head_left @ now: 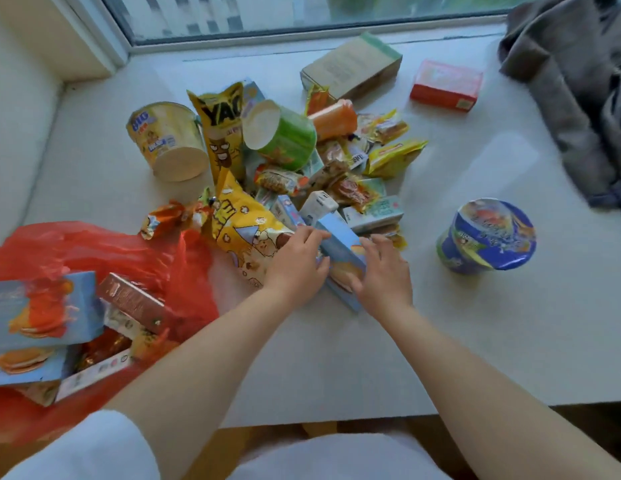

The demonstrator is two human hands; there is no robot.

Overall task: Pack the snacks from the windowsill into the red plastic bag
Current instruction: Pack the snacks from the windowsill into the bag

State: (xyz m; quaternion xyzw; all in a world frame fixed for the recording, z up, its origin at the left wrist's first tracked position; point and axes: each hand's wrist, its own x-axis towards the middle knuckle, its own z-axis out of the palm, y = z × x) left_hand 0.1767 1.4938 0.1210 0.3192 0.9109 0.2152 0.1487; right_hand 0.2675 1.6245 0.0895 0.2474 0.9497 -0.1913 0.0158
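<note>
A pile of snacks lies on the white windowsill [337,341]. At its near edge both my hands hold a light blue snack box [342,249]: my left hand [297,266] grips its left side and my right hand [383,271] grips its right side. The red plastic bag [104,251] lies open at the left, with two blue boxes [42,313] and a brown box [136,301] inside. A yellow popcorn bag [243,230] lies between the bag and my hands.
Further back lie a yellow cup [167,140], a yellow YAO bag [222,129], a green tub [285,133], a cardboard box [354,64] and a red box [446,84]. A blue noodle bowl [489,235] stands at the right. Grey clothing [572,81] lies at the far right.
</note>
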